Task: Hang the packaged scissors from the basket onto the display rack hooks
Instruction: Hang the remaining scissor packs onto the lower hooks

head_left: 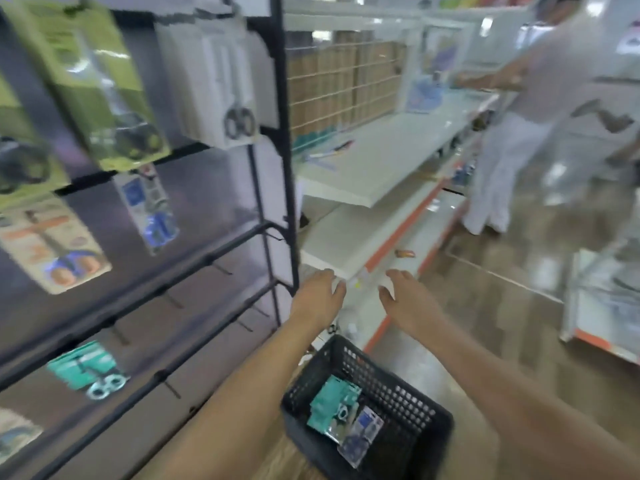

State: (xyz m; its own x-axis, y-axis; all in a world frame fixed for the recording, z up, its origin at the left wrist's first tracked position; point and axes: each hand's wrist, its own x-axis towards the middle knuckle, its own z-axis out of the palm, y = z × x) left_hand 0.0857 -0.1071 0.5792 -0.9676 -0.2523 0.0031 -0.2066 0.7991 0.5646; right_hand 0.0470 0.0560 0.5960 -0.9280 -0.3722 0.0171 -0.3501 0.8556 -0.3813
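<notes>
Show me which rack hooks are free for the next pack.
Free: the bare hooks right of the orange pack, and the hooks above the teal pack. Crowded: the top row with the green packs and white pack.

- We find no legible text, brand, number or sign in the head view; motion blur smears every printed surface.
- The packaged scissors (114,98) hanging at the upper left of the display rack (287,140) carry printing we cannot read.
- The packs in the basket (408,403) show coloured cards without readable lettering.
- The shelf (381,161) edge strips show no readable price labels.
</notes>
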